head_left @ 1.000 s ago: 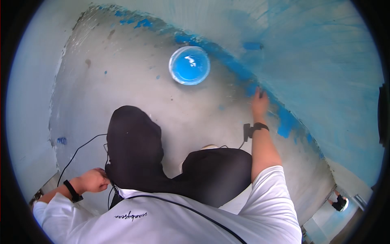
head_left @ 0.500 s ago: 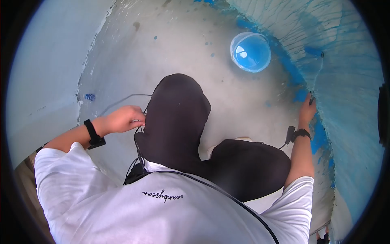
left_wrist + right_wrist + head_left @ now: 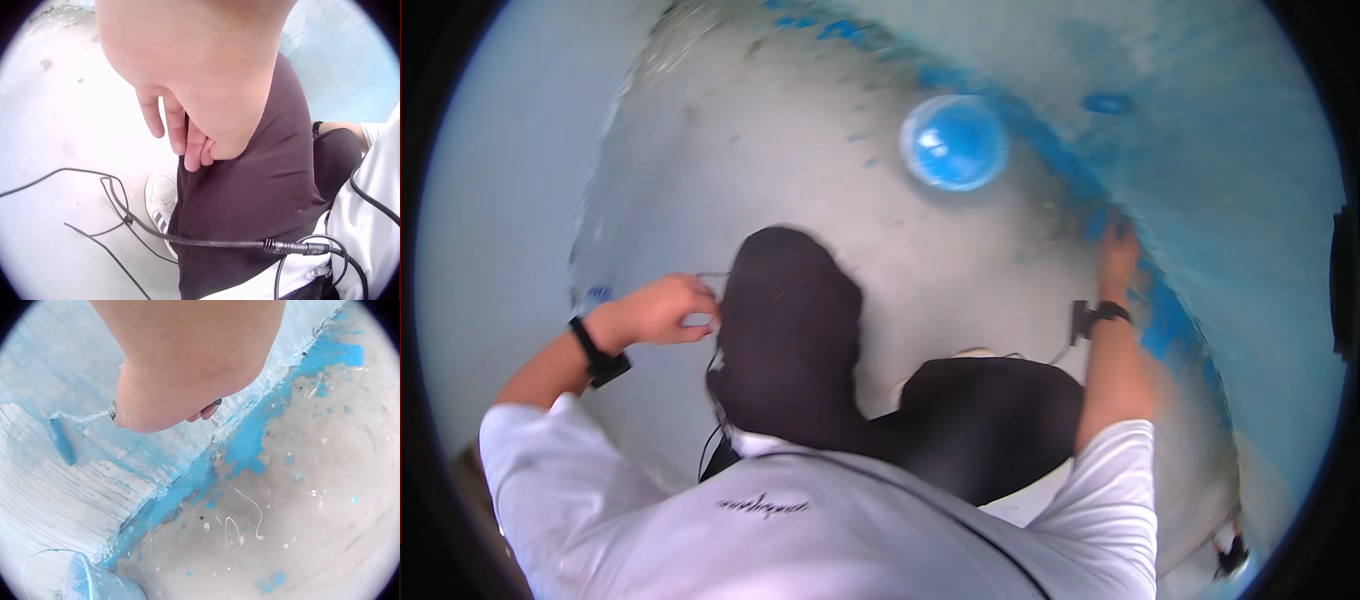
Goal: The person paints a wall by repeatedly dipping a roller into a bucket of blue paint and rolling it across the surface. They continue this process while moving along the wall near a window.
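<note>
- Right hand: placed low, beside the foot of the blue-streaked wall. The fingers are curled round the handle of the paint roller; a dark handle end shows past the fingertips. Finger spacing is hidden by the back of the hand.
- Paint roller: its blue sleeve lies over the face of the wall, beyond the hand and joined to it by a pale, paint-coated rod. Contact between sleeve and wall cannot be confirmed.
- Left hand: placed against the side of the dark trousers, near the raised knee. In the left wrist view two fingers hang down slightly apart; other fingertips are bunched at the cloth. Whether they pinch it cannot be told.
- Bucket: upright on the grey floor, near the wall, with blue paint inside.
- Floor edge: uneven blue patches run along the base of the wall; smaller spots are scattered outward.
- Black cable: crosses the trousers below the left hand, near a white shoe with dark stripes.
- White shirt: worn by the person, with dark lettering, blurred.
</note>
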Motion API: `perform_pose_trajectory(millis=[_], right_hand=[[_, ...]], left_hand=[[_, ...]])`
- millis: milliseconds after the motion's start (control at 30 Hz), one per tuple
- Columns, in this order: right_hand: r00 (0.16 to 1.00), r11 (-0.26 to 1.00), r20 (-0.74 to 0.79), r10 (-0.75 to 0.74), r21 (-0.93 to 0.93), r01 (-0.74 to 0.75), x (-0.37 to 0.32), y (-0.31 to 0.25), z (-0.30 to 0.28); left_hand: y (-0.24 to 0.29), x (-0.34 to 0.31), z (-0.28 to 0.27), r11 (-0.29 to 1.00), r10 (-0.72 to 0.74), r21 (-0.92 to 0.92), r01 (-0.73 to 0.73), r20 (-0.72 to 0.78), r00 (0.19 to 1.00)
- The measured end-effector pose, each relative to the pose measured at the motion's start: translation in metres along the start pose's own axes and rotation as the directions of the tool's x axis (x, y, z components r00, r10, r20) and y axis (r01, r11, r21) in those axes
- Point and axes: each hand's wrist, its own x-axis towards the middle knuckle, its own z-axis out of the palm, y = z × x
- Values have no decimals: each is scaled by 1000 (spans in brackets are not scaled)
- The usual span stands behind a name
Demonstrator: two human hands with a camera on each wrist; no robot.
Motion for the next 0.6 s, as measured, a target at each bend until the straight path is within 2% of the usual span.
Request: perform_pose_trajectory(millis=[33,67,100,133,200,233,367,433,500,600], right_hand=[[993,996,83,80,-37,-77,6,-12,-12],[999,998,11,41,-45,-41,7,-12,-13],[999,999,10,42,-23,-42,11,-22,-24],[999,999,34,41,3,-42,16,-28,-21],[993,997,99,66,19,-68,24,-39,-25],[994,997,81,73,16,-75,29,-46,-28],[999,1000,35,-25,20,24,47,-75,-37],[999,999,19,-50,-3,50,53,-77,-42],[999,996,37,-20,-82,23,48,-70,-45],[999,991,13,34,-129,-32,24,-23,-45]], left_hand=[[8,7,-21,1000,-5,25,7,-67,998],[13,14,-40,997,-7,81,19,-143,990],[18,25,-57,991,-12,129,42,-220,975],[18,49,-70,991,29,134,1,-216,976],[27,76,-95,960,-5,255,113,-390,921],[35,91,-104,958,14,269,100,-391,920],[67,180,-122,896,268,441,-52,-444,855],[69,233,-118,876,274,481,-33,-440,855],[72,280,-113,782,211,617,95,-404,890],[71,335,-98,774,189,618,142,-439,879]])
